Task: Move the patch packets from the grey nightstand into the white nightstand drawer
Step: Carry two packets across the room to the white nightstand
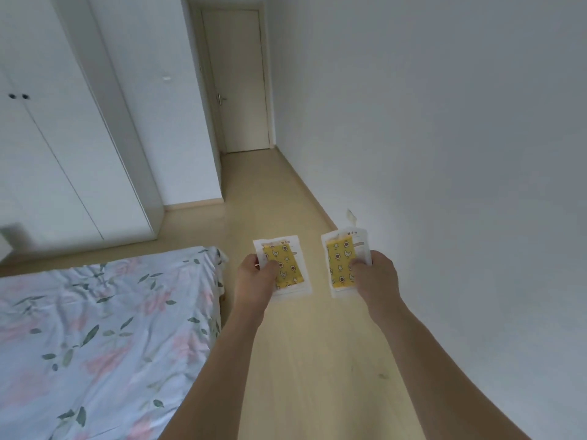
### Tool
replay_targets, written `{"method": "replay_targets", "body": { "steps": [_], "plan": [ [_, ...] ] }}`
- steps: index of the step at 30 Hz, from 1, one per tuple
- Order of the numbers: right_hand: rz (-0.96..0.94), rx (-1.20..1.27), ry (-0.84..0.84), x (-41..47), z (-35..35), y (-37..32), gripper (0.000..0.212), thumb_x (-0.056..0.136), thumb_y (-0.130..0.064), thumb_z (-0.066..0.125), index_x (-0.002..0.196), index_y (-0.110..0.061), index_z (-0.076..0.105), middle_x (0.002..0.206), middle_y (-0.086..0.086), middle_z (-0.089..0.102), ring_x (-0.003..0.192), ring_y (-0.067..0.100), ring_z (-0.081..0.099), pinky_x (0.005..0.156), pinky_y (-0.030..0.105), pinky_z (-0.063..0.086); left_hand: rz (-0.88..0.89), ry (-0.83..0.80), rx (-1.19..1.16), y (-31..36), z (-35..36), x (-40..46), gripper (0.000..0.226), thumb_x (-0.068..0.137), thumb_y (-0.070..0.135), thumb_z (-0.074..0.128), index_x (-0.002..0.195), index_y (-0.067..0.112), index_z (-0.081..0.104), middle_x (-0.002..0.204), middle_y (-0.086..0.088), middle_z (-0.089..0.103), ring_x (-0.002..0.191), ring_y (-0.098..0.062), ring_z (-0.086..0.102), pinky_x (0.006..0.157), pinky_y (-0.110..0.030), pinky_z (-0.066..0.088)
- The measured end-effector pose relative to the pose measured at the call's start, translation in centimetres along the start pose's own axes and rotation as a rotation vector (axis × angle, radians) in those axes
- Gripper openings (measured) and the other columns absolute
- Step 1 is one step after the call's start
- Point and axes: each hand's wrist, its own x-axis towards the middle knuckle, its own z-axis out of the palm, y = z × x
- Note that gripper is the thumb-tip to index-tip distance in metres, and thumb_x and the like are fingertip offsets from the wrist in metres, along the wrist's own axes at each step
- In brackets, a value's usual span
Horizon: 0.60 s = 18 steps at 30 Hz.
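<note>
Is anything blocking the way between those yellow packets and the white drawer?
Can't say: no nightstand or drawer is in view. Each hand, left and right, holds a packet over bare floor.

Two hands out in front, a packet in each, with the bed to the left

The left hand (254, 277) holds one packet (286, 265) and the right hand (374, 277) holds the other packet (343, 262); the two packets sit side by side, a little apart, over the floor (301, 360). The bed (95, 328) lies at nine o'clock from the hands. The wardrobe (63, 138) stands behind the bed, at eleven o'clock. The door (238, 90) is far ahead at twelve o'clock, at the end of the floor. The wall (444, 138) runs along at three o'clock
</note>
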Motion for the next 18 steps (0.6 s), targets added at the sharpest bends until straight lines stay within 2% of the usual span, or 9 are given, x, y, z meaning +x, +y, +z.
{"method": "replay_targets", "body": {
  "steps": [4, 7, 13, 15, 18],
  "plan": [
    [0.021, 0.040, -0.046, 8.7, 3.8, -1.1, 0.018, 0.089, -0.012, 0.049, 0.097, -0.015, 0.064, 0.092, 0.002, 0.069, 0.081, 0.021, 0.067, 0.071, 0.036, 0.057, -0.009, 0.048, 0.043, 1.3, 2.3, 8.1, 0.030, 0.071, 0.024, 0.054, 0.096, 0.013, 0.066, 0.100, -0.010, 0.072, 0.097, -0.032, 0.068, 0.086, -0.048, 0.055],
    [0.049, 0.068, -0.078, 15.8, 7.2, -1.3, 0.018, 0.090, -0.012, 0.048, 0.098, -0.015, 0.064, 0.091, 0.002, 0.069, 0.080, 0.019, 0.067, 0.065, 0.031, 0.053, -0.024, 0.093, 0.047, 1.1, 4.0, 15.1, 0.019, 0.083, 0.014, 0.054, 0.097, 0.012, 0.066, 0.099, -0.007, 0.072, 0.095, -0.027, 0.069, 0.085, -0.044, 0.056],
    [0.023, 0.095, -0.154, 32.4, 15.1, -2.6, 0.019, 0.089, -0.012, 0.048, 0.096, -0.014, 0.065, 0.090, 0.002, 0.070, 0.079, 0.020, 0.067, 0.061, 0.028, 0.051, -0.006, 0.135, 0.031, 1.3, 8.3, 31.0, 0.018, 0.088, 0.006, 0.051, 0.097, 0.011, 0.066, 0.093, -0.002, 0.074, 0.085, -0.016, 0.070, 0.076, -0.034, 0.058],
    [0.009, 0.102, -0.187, 38.3, 17.9, -4.4, 0.018, 0.089, -0.012, 0.049, 0.095, -0.014, 0.065, 0.090, 0.003, 0.070, 0.080, 0.021, 0.066, 0.062, 0.029, 0.051, -0.005, 0.162, 0.043, 2.7, 9.1, 36.8, 0.020, 0.088, 0.006, 0.052, 0.099, 0.013, 0.066, 0.095, -0.002, 0.074, 0.088, -0.018, 0.071, 0.079, -0.037, 0.059],
    [-0.015, 0.132, -0.220, 45.9, 22.3, -7.8, 0.019, 0.087, -0.012, 0.049, 0.097, -0.015, 0.065, 0.091, 0.002, 0.070, 0.083, 0.023, 0.068, 0.069, 0.033, 0.054, 0.010, 0.222, 0.041, 5.4, 9.2, 44.9, 0.021, 0.088, 0.008, 0.052, 0.101, 0.014, 0.066, 0.095, 0.001, 0.074, 0.089, -0.018, 0.071, 0.076, -0.036, 0.058]
  ]
}}
